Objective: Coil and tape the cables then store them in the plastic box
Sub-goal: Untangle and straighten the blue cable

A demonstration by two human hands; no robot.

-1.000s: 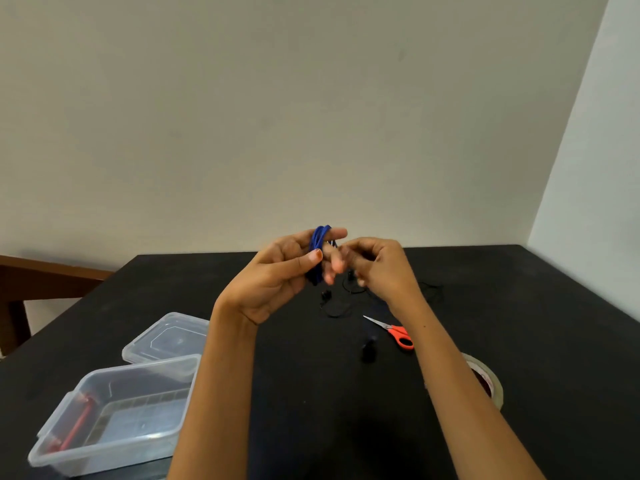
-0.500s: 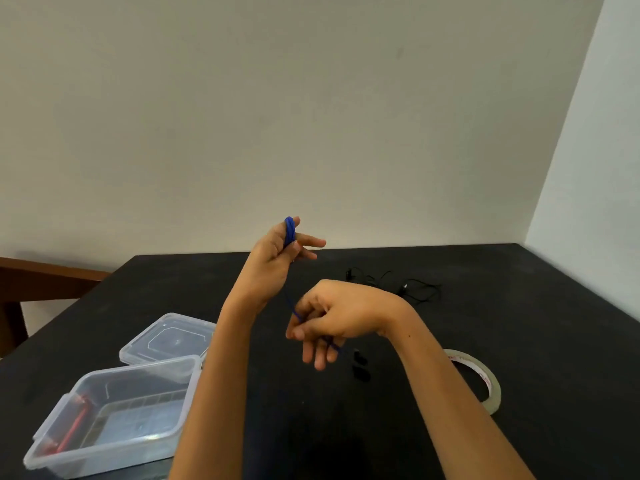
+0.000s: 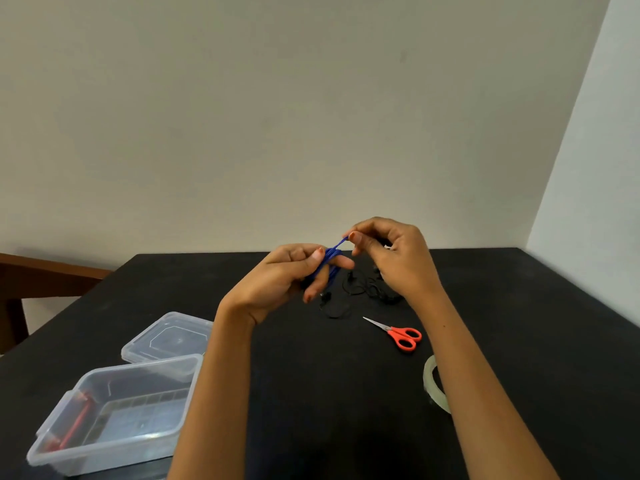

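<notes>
Blue cable (image 3: 331, 258) is wound round fingers of the left hand (image 3: 277, 282), whose grip is clamped on the coil, likely so the turns cannot spring loose above the bench (image 3: 311, 393). The right hand (image 3: 394, 258) pinches the free end taut, seemingly to lay another turn. A black cable (image 3: 363, 289) lies tangled just behind. Orange-handled scissors (image 3: 398, 336) and a tape roll (image 3: 433, 386), half hidden by the right forearm, lie near. The open plastic box (image 3: 114, 410) and its lid (image 3: 169, 337) sit well left, with the way to them unobstructed.
</notes>
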